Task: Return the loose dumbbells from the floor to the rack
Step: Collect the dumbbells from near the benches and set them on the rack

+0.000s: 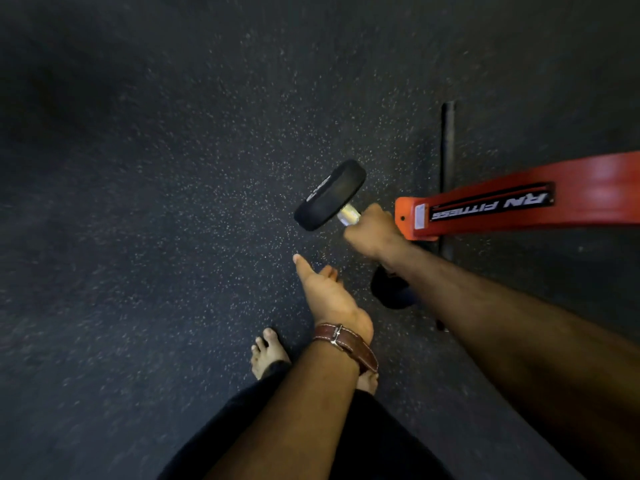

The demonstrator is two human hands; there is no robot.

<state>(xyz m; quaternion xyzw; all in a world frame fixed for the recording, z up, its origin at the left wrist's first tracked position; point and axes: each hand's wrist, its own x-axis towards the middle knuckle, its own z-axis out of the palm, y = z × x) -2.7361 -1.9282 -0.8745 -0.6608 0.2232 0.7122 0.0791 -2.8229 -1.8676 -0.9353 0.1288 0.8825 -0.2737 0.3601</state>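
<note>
Far left is just speckled rubber floor (138, 237), nothing to trip on that I can see. Bare feet (268, 351) at bottom centre, and that's my main worry: if the wt slips, toes sit close under the load path. Left hand (325, 292), w/ a brown leather strap (346, 342) on the wrist, hangs open and empty, thumb out, fingers loose, so it's no backup if the grip goes. Right hand (372, 233) is closed around the chrome handle of the dumbbell (330, 195), which looks lifted off the floor and tilted, one head fwd-left, the other tucked dark below the forearm. Single-hand carry, heads uneven, so I'd guess it could twist in the fist. Just right, knuckles are near-touching the corner of the red frame (519, 202); can't tell if that's the rack or other gym kit. Swinging the wt there risks a pinch or a knock. A dark bar (447, 150) lies behind, a possible snag.
</note>
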